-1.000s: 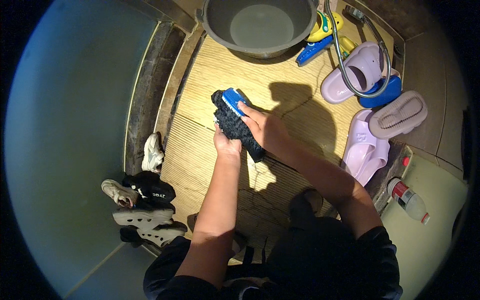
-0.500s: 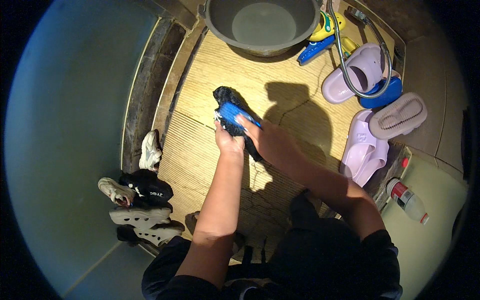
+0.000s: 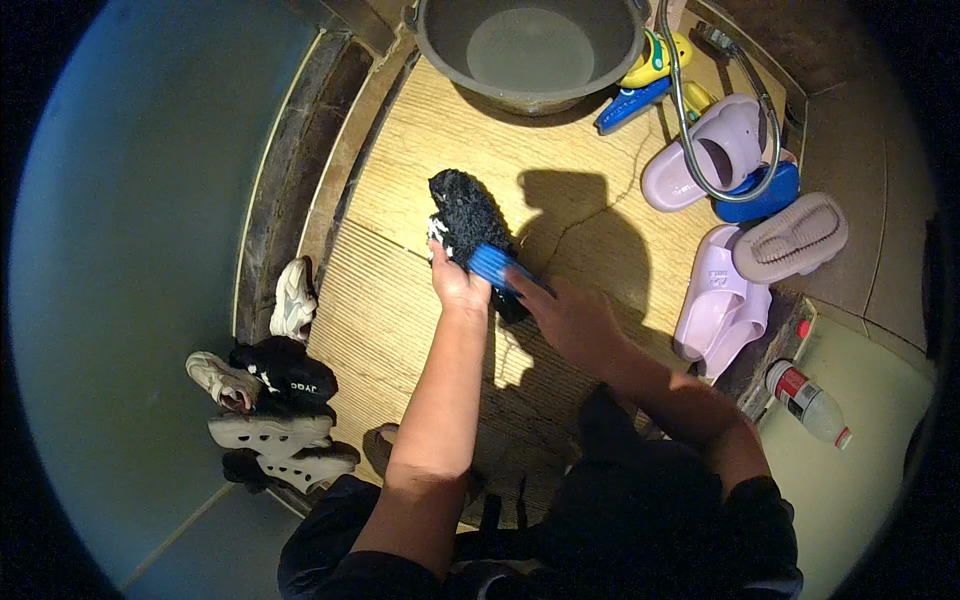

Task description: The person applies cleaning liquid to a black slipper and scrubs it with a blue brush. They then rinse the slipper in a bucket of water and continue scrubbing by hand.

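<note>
A black, fluffy slipper point(image 3: 468, 212) with a white patch on its left side is held above the floor, its far end pointing up the picture. My left hand point(image 3: 458, 284) grips the slipper from its near left side, with the fingers partly hidden beneath it. In my right hand point(image 3: 562, 305) is a blue brush point(image 3: 496, 266), pressed against the lower right part of the fuzzy surface. The brush's bristles are hidden and its outline is slightly blurred.
A dark grey tub point(image 3: 530, 98) stands at the far side. Lilac slippers point(image 3: 722, 295), a blue shoe point(image 3: 632, 105) and a shower hose point(image 3: 690, 130) lie to the right, near a plastic bottle point(image 3: 810, 405). Light clogs point(image 3: 270, 432) and a white shoe point(image 3: 293, 298) line the left wall.
My right hand has drawn the brush down and to the right along the slipper, uncovering its upper middle. My left hand has stayed nearly in place.
</note>
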`<state>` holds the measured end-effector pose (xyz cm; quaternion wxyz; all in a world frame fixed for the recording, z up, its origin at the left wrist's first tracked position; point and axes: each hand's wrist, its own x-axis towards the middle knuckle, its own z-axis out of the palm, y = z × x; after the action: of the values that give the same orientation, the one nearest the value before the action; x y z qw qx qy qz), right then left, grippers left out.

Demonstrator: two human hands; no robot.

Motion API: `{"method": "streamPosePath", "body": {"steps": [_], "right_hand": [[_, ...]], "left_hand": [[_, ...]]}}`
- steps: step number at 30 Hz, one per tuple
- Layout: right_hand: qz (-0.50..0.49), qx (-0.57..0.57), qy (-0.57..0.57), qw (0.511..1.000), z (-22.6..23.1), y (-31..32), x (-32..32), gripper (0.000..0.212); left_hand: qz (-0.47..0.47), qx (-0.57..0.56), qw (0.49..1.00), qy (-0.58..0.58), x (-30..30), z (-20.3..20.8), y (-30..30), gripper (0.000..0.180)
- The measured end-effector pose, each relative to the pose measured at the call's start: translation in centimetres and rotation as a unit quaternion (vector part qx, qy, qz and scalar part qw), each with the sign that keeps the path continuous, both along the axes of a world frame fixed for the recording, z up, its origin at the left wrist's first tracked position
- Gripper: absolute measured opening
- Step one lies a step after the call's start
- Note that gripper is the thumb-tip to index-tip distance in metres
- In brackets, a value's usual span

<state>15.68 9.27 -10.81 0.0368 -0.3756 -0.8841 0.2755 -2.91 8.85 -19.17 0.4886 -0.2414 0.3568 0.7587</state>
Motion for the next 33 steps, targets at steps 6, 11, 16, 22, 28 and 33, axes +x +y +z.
{"method": "streamPosePath", "body": {"steps": [6,11,16,22,28,33], "right_hand": [[-0.007,0.014,0.036,0.999,-1.0,3.2,-5.3,0.046],[-0.015,-0.079,0.022,0.997,0.2,2.0,-1.9,0.048],[-0.024,-0.129,0.010,0.991,-0.8,2.6,-0.7,0.045],[-0.021,0.013,-0.001,1.000,-5.3,9.4,-5.2,0.043],[-0.003,-0.063,-0.095,0.994,-0.7,9.2,-3.8,0.044],[0.028,-0.033,-0.090,0.995,-0.6,10.8,-3.5,0.048]], "left_hand": [[-0.038,-0.055,0.997,0.047,0.9,-0.3,-1.7,0.054],[-0.112,-0.047,0.986,0.116,1.2,4.8,-2.3,0.057],[-0.173,-0.097,0.964,0.176,1.5,3.9,-1.4,0.054],[-0.141,-0.187,0.942,0.238,1.4,1.7,0.6,0.051],[-0.121,-0.256,0.913,0.294,1.1,0.3,2.2,0.050],[-0.158,-0.298,0.866,0.369,0.3,-0.3,2.6,0.050]]}}
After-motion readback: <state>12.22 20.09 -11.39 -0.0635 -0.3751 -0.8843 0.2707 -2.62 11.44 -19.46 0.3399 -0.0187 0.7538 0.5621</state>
